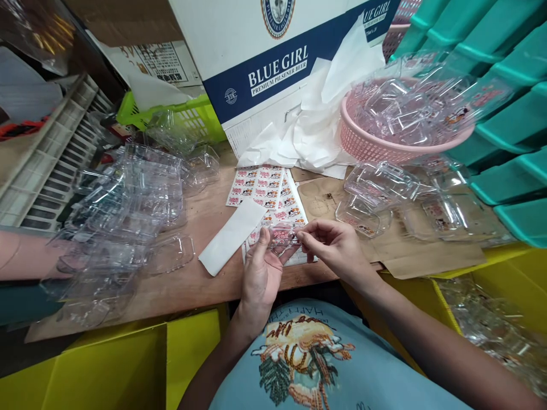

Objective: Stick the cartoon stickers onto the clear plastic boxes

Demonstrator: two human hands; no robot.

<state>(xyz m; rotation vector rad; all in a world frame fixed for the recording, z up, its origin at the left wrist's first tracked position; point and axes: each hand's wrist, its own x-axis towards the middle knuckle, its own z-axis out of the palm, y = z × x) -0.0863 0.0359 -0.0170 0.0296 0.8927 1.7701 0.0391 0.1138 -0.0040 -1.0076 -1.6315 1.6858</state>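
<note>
At bench ctr, over sticker sheets (256,185), L hand (264,273) is half-curled, thumb on top, holding small clear plastic pc (281,234) w/ pink print; R hand (335,245) nearly closed, thumb + index pinching its R end. Blank white strip (233,236) just L. Further L, piled clear cases (145,193). Beyond, crumpled white paper (310,142) by Blue Girl box (239,68); far R, full pink basket (384,151).
</note>
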